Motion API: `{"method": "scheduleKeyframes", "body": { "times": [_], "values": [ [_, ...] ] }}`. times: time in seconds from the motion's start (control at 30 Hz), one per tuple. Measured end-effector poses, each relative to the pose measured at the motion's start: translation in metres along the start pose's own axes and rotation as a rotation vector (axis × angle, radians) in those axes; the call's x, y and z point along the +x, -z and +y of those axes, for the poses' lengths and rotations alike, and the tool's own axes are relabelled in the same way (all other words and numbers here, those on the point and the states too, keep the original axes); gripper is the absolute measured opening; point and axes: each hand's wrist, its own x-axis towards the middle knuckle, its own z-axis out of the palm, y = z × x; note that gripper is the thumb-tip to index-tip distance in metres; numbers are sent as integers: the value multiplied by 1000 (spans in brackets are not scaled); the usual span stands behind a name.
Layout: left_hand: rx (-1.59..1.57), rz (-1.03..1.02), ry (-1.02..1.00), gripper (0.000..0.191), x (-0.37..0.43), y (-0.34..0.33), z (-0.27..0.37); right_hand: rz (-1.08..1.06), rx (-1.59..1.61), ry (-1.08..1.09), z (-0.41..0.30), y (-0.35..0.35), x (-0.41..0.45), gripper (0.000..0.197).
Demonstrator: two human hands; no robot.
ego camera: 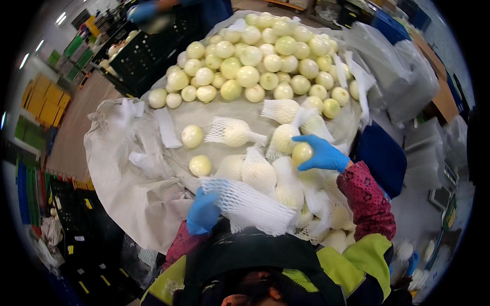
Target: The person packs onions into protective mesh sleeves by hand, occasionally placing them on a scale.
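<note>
My left hand [203, 212], in a blue glove, grips white foam net sleeves [254, 206] that stretch to the right in front of my body. Between the thumb and fingers of my gloved right hand [325, 155] is a peeled onion [302, 153]. Several onions in foam netting, such as one sleeved onion [259, 174], lie beneath and around both hands. Another netted onion [235, 134] rests farther off with its sleeve ends loose. To the left, two bare onions, an upper one [192, 136] and a lower one [200, 165], sit apart on the pale cloth [180, 118].
A large heap of peeled onions [249, 69] covers the far side. Dark crates [141, 57] stand at the far left, where another person's gloved hand [145, 12] shows. Plastic bags [390, 72] and a blue chair back [383, 158] are at the right. Black crates [95, 244] stand lower left.
</note>
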Motion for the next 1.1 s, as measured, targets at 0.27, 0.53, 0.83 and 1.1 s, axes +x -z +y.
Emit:
{"method": "scheduleKeyframes", "body": {
  "times": [0.27,0.53,0.83,1.1],
  "values": [
    [-12,-230,154,45,52,0,5,298,-73,56,-3,-30,159,87],
    [-72,-115,138,40,73,27,24,702,-330,207,-18,-67,262,83],
    [-120,-101,190,38,89,23,33,851,-281,56,8,-34,316,80],
    [-82,-216,175,39,74,2,31,160,1345,-134,-9,-22,188,52]
  ]
}}
